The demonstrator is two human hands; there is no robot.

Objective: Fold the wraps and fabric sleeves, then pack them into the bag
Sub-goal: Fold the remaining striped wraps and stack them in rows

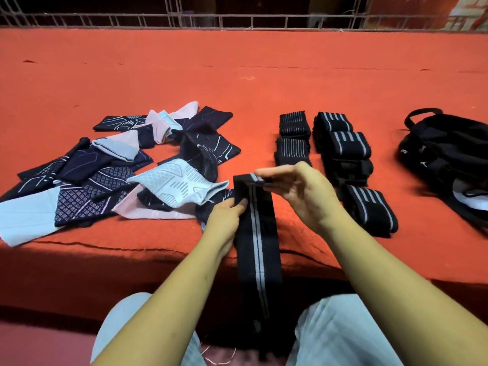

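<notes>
A long black wrap with grey stripes [257, 241] hangs from the bed edge down between my knees. My left hand [224, 220] grips its left edge near the top. My right hand [298, 191] pinches the folded-over top end of the same wrap. Folded and rolled black wraps [340, 149] lie in two rows right of my hands, with one more roll [369, 210] nearer. A loose pile of dark, pale blue and pink fabric sleeves [126, 167] covers the left side. The black bag [449, 151] sits at the far right.
Everything lies on an orange-red bedspread [237, 70]. A metal railing [237, 19] runs along the far edge. My knees in pale trousers [343, 331] are below the front edge.
</notes>
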